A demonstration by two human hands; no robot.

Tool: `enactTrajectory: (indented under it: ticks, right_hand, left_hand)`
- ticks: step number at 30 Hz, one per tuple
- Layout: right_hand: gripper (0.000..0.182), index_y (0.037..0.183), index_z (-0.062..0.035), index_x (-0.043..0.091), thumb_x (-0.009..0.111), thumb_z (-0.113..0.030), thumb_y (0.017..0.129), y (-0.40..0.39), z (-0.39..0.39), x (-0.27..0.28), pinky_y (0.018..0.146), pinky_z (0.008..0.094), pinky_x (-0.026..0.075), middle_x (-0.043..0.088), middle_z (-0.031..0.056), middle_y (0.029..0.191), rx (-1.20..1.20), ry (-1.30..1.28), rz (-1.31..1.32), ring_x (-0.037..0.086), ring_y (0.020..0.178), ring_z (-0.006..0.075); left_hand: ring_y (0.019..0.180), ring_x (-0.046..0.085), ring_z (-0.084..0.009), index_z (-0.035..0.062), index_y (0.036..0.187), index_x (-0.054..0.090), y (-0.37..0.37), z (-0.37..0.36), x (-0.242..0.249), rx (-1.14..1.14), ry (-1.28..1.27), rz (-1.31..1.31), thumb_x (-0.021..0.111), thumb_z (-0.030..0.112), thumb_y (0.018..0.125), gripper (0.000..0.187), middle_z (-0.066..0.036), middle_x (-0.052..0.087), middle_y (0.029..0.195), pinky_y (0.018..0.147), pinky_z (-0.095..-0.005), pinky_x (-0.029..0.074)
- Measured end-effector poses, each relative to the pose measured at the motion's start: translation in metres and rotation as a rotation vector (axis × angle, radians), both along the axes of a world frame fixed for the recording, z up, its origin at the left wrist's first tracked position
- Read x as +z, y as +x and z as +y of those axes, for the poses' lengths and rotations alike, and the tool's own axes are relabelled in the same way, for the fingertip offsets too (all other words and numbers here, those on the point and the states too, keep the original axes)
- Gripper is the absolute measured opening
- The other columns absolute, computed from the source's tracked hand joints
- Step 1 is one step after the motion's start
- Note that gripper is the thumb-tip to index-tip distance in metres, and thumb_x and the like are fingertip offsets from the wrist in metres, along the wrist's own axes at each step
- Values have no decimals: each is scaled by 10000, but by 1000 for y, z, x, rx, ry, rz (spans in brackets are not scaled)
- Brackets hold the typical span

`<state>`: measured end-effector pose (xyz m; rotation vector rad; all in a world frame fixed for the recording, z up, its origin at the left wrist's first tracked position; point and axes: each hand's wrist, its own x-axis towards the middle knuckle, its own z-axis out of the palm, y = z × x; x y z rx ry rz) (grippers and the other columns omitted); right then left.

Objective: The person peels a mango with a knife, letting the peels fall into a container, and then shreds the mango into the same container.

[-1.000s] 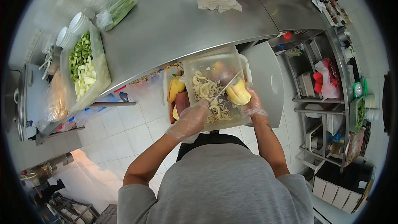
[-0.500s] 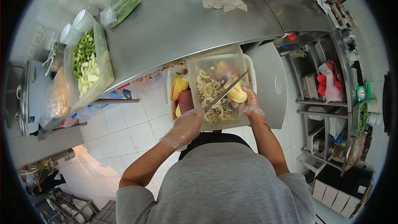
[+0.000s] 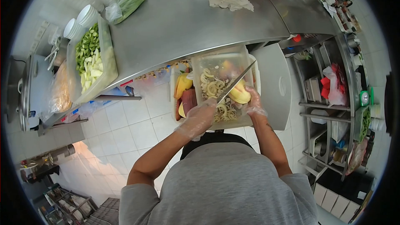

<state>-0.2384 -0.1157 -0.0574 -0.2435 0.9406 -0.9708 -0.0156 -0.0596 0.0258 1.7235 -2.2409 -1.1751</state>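
Note:
In my gloved left hand point(image 3: 199, 117) is a long-bladed knife point(image 3: 236, 82), its blade slanting up to the right against a peeled banana blossom point(image 3: 240, 93). The pale yellow blossom, tinged pink, rests in my gloved right hand point(image 3: 254, 103), whose fingers curl round its right side. Both hands are over a translucent plastic tub point(image 3: 241, 51). Thin ring-shaped slices point(image 3: 215, 87) and small shreds lie inside it. Left of the tub, dark red outer leaves point(image 3: 189, 99) and yellow pieces fill another container, partly covered by my left hand.
A steel counter point(image 3: 175, 25) runs along the front, with a crumpled cloth point(image 3: 231, 0) on it. At left stands a tub of cut green vegetables point(image 3: 89, 58). A round grey bin or lid point(image 3: 277, 83) is close to my right hand. Shelves point(image 3: 325, 110) stand further right.
My left hand has pushed the knife forward and to the right, so its tip reaches further past the banana blossom. My right hand keeps its hold. The whole view has shifted slightly.

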Motion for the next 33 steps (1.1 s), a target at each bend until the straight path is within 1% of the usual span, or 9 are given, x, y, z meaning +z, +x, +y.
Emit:
enactTrajectory:
  ticks: [4, 5, 9, 12, 13, 16, 19, 25, 33]
  right_hand:
    - [585, 1288, -24, 483, 632, -286, 786, 2, 9, -1, 714, 424, 556, 620, 146, 1121, 73, 8, 64, 649, 922, 277]
    - [581, 1280, -36, 483, 632, -307, 789, 2, 11, 0, 677, 434, 555, 619, 154, 1112, 94, -17, 12, 650, 889, 296]
    - [574, 1251, -43, 491, 628, -359, 791, -5, 5, -3, 705, 511, 549, 588, 178, 1156, -28, 34, -31, 613, 983, 350]
    - [563, 1250, -42, 489, 616, -360, 803, -14, 0, -4, 701, 503, 551, 588, 183, 1153, -46, 40, -122, 618, 970, 353]
    - [560, 1244, -33, 489, 608, -368, 811, -13, 0, 1, 686, 491, 555, 593, 185, 1141, -76, 39, -45, 627, 948, 350]
    - [574, 1302, -96, 430, 631, -314, 811, -13, -2, 0, 616, 436, 544, 565, 138, 1179, -83, -24, -80, 631, 941, 301]
    - [539, 1235, -28, 495, 599, -353, 817, -7, -2, 7, 644, 455, 557, 613, 176, 1103, -45, -25, -25, 646, 905, 327]
    - [522, 1209, -41, 527, 614, -350, 797, 3, 2, 11, 616, 427, 555, 632, 153, 1077, -48, 39, 0, 661, 873, 311]
    - [537, 1217, -39, 530, 640, -336, 784, 9, 14, -11, 722, 433, 561, 629, 144, 1105, 67, 46, 29, 653, 926, 296]
  left_hand:
    - [896, 617, -436, -25, 973, 462, -14, -18, 17, 34, -43, -8, 461, -4, 838, 137, -267, 605, 919, 746, -503, 484]
    - [895, 614, -436, -25, 974, 462, -15, -18, 19, 26, -60, 15, 465, -8, 833, 142, -267, 604, 919, 745, -502, 482]
    - [901, 603, -433, -26, 973, 458, 1, -10, 20, 5, -64, 58, 484, -19, 817, 158, -265, 599, 926, 745, -504, 474]
    - [928, 597, -430, -30, 1006, 471, 10, 6, 31, -20, -68, 29, 462, -4, 839, 169, -264, 602, 934, 770, -496, 464]
    - [939, 594, -430, -32, 1023, 478, 12, 11, 36, -28, -79, 14, 449, 4, 852, 178, -263, 604, 936, 782, -491, 460]
    - [950, 596, -418, -31, 1103, 484, 14, 23, 40, -12, -52, 13, 453, -5, 847, 259, -254, 610, 963, 790, -488, 465]
    - [957, 597, -414, -35, 1156, 478, 19, 29, 27, -23, -95, 11, 459, -5, 844, 314, -250, 610, 989, 790, -488, 468]
    - [916, 604, -427, -56, 1076, 452, 16, 29, 17, -7, -104, 31, 468, -28, 822, 256, -246, 602, 945, 738, -485, 487]
    - [922, 610, -439, -52, 1013, 457, -13, -20, -4, 52, 14, -2, 459, -13, 824, 193, -278, 607, 961, 773, -489, 482]
